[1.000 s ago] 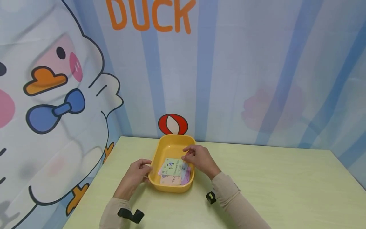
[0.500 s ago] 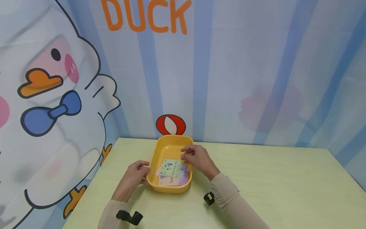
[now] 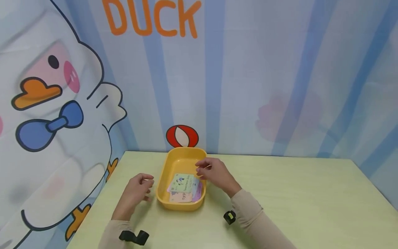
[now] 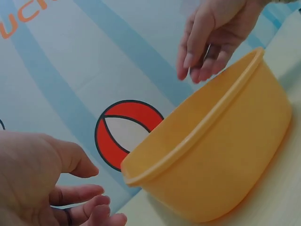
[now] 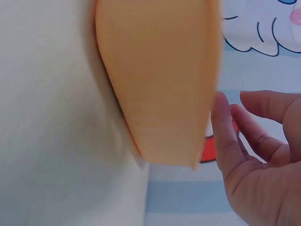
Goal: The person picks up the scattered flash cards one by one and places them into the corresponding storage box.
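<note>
A yellow plastic basin point(image 3: 162, 185) stands on the table, with several printed cards lying overlapped in its near half. On top is a pale green card point(image 3: 182, 183) with lettering; a peach card point(image 3: 181, 197) and a purple card point(image 3: 197, 193) show beneath it. My left hand point(image 3: 135, 192) is left of the basin, apart from its rim, fingers loosely bent around nothing. Over the basin's right rim hovers my right hand point(image 3: 216, 173), its fingers relaxed and bare. In the left wrist view a gap shows between the left fingertips point(image 4: 96, 190) and the basin wall.
The pale yellow-green table point(image 3: 280, 200) extends widely to the right. Behind it hangs a printed cloth backdrop point(image 3: 242, 76) with a duck and a red ball; the basin's far end is close to it. A black strap point(image 3: 134, 237) sits on the left sleeve.
My left hand has let go of the basin's left rim and drawn away to the left. The right hand stays over the right rim. The head view has shifted slightly.
</note>
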Action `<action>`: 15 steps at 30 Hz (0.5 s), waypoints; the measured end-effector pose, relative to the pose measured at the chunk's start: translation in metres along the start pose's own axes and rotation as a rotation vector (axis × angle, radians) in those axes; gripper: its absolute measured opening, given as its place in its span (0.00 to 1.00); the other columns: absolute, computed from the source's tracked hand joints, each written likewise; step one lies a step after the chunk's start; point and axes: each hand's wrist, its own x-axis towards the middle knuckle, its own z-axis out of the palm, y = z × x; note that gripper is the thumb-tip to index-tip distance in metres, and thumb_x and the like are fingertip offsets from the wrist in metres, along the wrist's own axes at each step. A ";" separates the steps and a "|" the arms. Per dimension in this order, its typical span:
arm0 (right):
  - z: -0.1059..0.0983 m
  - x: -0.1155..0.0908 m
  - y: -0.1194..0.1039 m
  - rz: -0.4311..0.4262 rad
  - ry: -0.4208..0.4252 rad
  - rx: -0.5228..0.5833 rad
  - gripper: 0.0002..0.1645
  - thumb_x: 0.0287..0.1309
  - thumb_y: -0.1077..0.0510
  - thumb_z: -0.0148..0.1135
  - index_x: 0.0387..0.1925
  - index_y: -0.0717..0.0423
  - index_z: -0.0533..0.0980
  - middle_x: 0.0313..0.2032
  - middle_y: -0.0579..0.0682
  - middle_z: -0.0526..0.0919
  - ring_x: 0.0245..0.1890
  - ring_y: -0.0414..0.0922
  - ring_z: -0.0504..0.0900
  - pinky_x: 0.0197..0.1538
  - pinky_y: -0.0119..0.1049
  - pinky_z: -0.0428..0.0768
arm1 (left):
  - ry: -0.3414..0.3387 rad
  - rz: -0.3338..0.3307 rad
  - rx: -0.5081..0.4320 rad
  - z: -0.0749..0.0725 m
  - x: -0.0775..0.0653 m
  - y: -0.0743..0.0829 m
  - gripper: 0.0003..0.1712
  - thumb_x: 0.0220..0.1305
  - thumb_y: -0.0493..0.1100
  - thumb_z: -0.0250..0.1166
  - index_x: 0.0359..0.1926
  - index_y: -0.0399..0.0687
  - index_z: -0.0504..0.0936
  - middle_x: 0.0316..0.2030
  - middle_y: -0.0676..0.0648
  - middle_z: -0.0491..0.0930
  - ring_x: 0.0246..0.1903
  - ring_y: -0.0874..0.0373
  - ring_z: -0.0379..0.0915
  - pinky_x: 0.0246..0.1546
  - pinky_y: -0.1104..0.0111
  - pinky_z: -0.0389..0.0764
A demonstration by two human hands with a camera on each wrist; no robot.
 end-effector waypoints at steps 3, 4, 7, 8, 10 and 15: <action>-0.012 -0.006 -0.007 -0.005 0.019 -0.031 0.16 0.68 0.59 0.62 0.53 0.64 0.79 0.49 0.63 0.83 0.45 0.55 0.86 0.48 0.47 0.86 | 0.018 0.036 0.025 -0.003 -0.001 0.005 0.19 0.74 0.42 0.55 0.60 0.37 0.74 0.44 0.38 0.74 0.39 0.47 0.73 0.31 0.64 0.84; -0.016 -0.008 -0.009 -0.008 0.031 -0.045 0.16 0.68 0.59 0.62 0.53 0.63 0.79 0.49 0.62 0.83 0.44 0.53 0.86 0.47 0.46 0.86 | 0.023 0.046 0.034 -0.002 -0.001 0.007 0.20 0.73 0.42 0.54 0.60 0.38 0.74 0.43 0.39 0.74 0.39 0.48 0.73 0.32 0.64 0.84; -0.028 -0.016 -0.015 -0.011 0.076 -0.087 0.17 0.69 0.57 0.61 0.55 0.61 0.79 0.48 0.58 0.84 0.42 0.49 0.87 0.46 0.44 0.86 | 0.040 0.090 0.082 0.000 0.000 0.013 0.20 0.72 0.43 0.54 0.60 0.40 0.74 0.44 0.41 0.73 0.38 0.50 0.72 0.33 0.65 0.84; -0.032 -0.019 -0.017 -0.014 0.091 -0.109 0.18 0.70 0.56 0.61 0.57 0.60 0.78 0.47 0.56 0.84 0.42 0.48 0.87 0.46 0.43 0.86 | 0.047 0.105 0.104 0.001 0.000 0.015 0.20 0.72 0.44 0.54 0.60 0.41 0.74 0.44 0.42 0.73 0.38 0.51 0.72 0.33 0.66 0.84; -0.039 -0.026 -0.019 -0.022 0.126 -0.166 0.20 0.70 0.53 0.61 0.59 0.57 0.78 0.48 0.52 0.84 0.43 0.47 0.86 0.47 0.42 0.86 | 0.061 0.135 0.154 0.004 0.000 0.020 0.20 0.72 0.45 0.55 0.60 0.42 0.74 0.46 0.42 0.74 0.38 0.52 0.73 0.34 0.66 0.83; -0.059 -0.046 -0.026 -0.053 0.154 -0.310 0.28 0.70 0.45 0.60 0.66 0.52 0.73 0.56 0.51 0.82 0.55 0.51 0.82 0.55 0.49 0.82 | 0.080 0.222 0.281 0.014 0.001 0.037 0.21 0.72 0.47 0.55 0.61 0.43 0.74 0.49 0.43 0.77 0.46 0.50 0.74 0.41 0.63 0.80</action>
